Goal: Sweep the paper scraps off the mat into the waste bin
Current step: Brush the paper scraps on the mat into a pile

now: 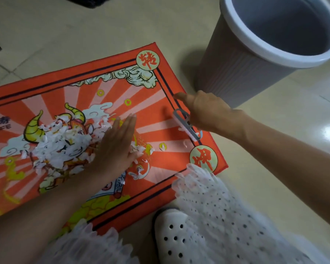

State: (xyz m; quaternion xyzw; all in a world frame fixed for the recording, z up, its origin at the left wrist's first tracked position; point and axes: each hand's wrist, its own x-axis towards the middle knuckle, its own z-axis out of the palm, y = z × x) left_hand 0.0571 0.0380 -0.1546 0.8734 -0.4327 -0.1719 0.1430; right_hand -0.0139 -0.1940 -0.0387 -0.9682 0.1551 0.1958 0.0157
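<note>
Paper scraps (61, 147) under flat left grip (116, 147) — right grip (204, 113) apart; on brush (187, 124)

From my feed, both forearms are bare — no sleeves, no watch or rings seen. Left hand (116, 147) and right hand (208, 111) ungloved. White frilly skirt (213, 204) w/ small dark dots — ruffled hem. White clog (176, 237), round vent holes on top.

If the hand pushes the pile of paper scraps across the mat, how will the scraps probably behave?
The paper scraps look small, thin and torn, so they are probably very light and will scatter, not slide together. Some already lie apart near the brush. The mat looks fuzzy, so bits may cling.
</note>
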